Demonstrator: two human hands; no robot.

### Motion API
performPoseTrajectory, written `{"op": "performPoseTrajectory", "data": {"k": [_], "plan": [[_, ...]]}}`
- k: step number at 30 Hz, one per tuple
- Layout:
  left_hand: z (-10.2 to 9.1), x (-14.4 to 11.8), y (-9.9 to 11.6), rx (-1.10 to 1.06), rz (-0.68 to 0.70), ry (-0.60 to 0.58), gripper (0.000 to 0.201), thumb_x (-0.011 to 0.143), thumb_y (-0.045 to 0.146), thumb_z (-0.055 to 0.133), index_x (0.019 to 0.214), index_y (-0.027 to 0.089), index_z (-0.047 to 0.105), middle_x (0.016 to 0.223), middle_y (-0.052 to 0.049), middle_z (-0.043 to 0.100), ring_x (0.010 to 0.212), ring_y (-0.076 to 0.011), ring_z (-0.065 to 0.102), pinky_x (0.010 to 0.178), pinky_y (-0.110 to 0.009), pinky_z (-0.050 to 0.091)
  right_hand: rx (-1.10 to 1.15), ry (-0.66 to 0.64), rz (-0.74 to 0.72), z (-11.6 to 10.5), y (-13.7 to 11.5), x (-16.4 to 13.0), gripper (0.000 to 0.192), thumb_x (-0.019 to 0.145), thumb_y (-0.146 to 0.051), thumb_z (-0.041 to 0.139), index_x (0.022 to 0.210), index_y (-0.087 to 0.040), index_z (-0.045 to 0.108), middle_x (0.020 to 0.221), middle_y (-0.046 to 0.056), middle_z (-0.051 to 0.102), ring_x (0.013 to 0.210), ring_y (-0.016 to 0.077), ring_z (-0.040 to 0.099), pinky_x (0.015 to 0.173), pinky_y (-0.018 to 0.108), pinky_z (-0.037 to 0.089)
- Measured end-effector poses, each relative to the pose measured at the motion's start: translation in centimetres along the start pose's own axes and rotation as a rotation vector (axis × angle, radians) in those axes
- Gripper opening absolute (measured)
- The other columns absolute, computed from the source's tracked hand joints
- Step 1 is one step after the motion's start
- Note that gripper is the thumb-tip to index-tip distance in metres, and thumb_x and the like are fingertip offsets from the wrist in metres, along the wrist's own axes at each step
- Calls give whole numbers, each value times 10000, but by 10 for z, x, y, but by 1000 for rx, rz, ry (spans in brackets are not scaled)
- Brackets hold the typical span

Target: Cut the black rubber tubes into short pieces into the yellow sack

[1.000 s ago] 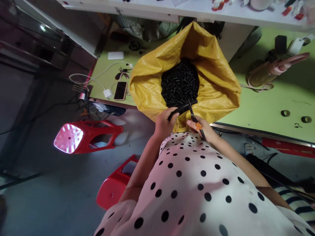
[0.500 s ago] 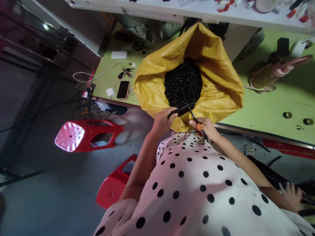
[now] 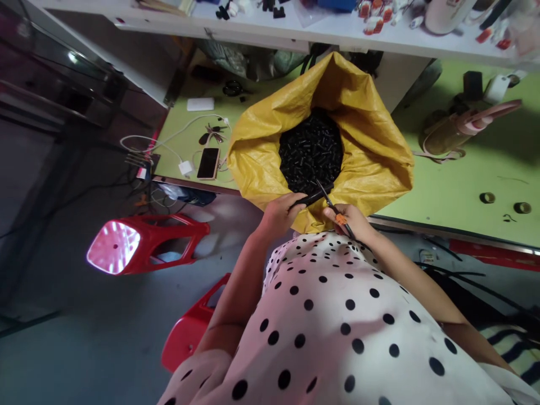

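Observation:
My left hand (image 3: 282, 212) is closed around a black tube (image 3: 313, 198), ribbed on its surface, which points to the right over the near rim of a yellow woven sack (image 3: 377, 146). My right hand (image 3: 352, 219) grips scissors (image 3: 331, 206) with orange and black handles. Their blades lie across the tube near its right end; whether they are closed on it I cannot tell. Inside the open sack is a heap of short black tube pieces (image 3: 311, 149).
On the green table (image 3: 455, 185) lie a phone (image 3: 208, 163), keys (image 3: 212, 134), a white charger (image 3: 185, 167) and black scissors (image 3: 233, 88). A bottle (image 3: 451, 132) stands to the right. A white shelf (image 3: 253, 32) runs above. Red stools (image 3: 169, 243) stand at the left.
The view has shifted slightly, so the sack and table sit lower and further left. Both hands keep hold of the tube and scissors. A person's hand at the lower right is out of sight.

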State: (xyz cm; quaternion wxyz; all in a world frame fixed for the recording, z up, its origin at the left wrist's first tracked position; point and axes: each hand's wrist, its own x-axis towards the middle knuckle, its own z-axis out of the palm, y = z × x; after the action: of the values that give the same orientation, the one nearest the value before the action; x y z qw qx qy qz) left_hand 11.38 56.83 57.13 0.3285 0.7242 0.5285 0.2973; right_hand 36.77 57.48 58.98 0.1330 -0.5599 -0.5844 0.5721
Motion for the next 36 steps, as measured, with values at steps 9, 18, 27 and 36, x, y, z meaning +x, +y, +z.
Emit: {"op": "performPoseTrajectory", "data": {"k": [9, 18, 27, 36], "plan": [[12, -5, 11, -56, -79, 142, 245, 1024, 304, 624, 1183, 215, 788, 1169, -83, 840, 1072, -236, 792, 993, -370, 626, 239, 145, -44, 15, -6, 6, 753, 690, -935, 757, 611, -228, 511, 530, 0, 543, 490, 122, 456, 484, 282, 339], [35, -10, 41, -192, -132, -21, 277, 1052, 351, 601, 1222, 199, 758, 1023, -56, 827, 917, -208, 779, 849, -329, 632, 366, 458, -174, -13, -29, 8, 602, 797, -811, 760, 819, -243, 562, 643, 7, 585, 578, 172, 543, 595, 337, 481], [12, -8, 28, -90, -173, 353, 378, 1076, 459, 591, 1334, 207, 705, 1099, -67, 816, 1010, -206, 778, 920, -330, 627, 130, 51, -88, -7, 11, -21, 662, 850, -877, 662, 885, -222, 578, 789, 12, 594, 753, 187, 534, 715, 340, 419], [18, -8, 35, -37, -109, 287, 293, 1031, 344, 629, 1236, 197, 780, 1233, -95, 834, 1129, -244, 790, 1033, -373, 625, 124, -8, -81, 13, -1, -16, 702, 879, -921, 585, 790, -226, 540, 742, 19, 619, 721, 183, 565, 714, 336, 434]]}}
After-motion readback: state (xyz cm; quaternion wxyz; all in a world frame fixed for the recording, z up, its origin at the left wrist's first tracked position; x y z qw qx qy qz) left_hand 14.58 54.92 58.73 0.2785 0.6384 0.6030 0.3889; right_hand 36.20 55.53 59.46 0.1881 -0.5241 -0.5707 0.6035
